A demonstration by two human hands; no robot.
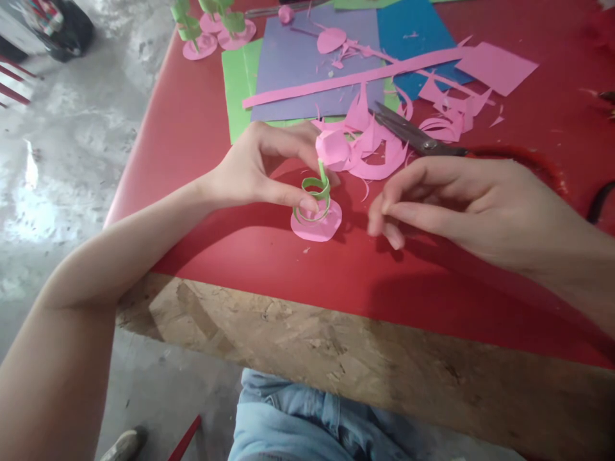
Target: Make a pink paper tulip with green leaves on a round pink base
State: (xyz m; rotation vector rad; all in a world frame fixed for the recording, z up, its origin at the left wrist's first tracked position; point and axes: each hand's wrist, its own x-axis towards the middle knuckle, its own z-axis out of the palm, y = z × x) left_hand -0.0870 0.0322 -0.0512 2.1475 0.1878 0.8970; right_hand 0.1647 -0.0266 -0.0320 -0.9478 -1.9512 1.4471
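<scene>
A small paper flower [331, 150] stands on the red table, with a pink bud-like head and a curled green strip [314, 186] around its green stem. Its base is a pink paper disc [319, 229]. My left hand [269, 166] is closed around the flower, the thumb pressing at the green curl just above the disc and the other fingers partly hidden behind it. To the right of the flower, my right hand [432, 205] hovers apart from it. Its thumb and index fingertips meet, and nothing shows between them.
Scissors [423, 137] with red handles lie behind my right hand, beside pink paper scraps [377, 144]. Purple [307, 64], blue [413, 38] and green [240, 83] sheets lie farther back, crossed by a pink strip [355, 78]. Several similar paper pieces [199, 46] stand at the far-left corner.
</scene>
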